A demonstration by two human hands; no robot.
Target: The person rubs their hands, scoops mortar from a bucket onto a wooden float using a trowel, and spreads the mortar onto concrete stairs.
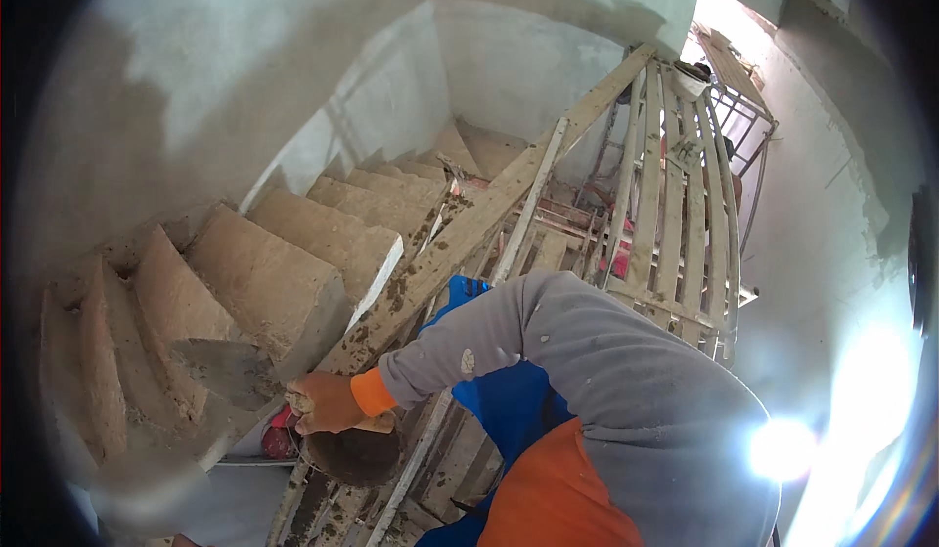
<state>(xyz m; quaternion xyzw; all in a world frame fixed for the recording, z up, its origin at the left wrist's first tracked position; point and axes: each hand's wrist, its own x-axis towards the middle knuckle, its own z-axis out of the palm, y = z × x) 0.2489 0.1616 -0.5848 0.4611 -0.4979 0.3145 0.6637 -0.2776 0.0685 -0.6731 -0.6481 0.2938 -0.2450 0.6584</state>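
My right hand [328,403], in a grey sleeve with an orange cuff, is closed around the handle of a trowel [233,371]. The grey blade points up and left over the stair steps, and a pale handle end shows past my wrist. Just below the hand is a round, dark bucket [354,459] on the planks. A red object [279,439], partly hidden, lies next to the bucket. My left hand does not show.
Bare concrete stairs [274,263] turn along the left wall. A long, mortar-spotted plank [469,224] slopes up beside them. Slatted wooden scaffolding [670,205] stands to the right, with a metal frame [748,122] behind. Partly plastered walls [548,48] enclose the stairwell; bright light enters at right.
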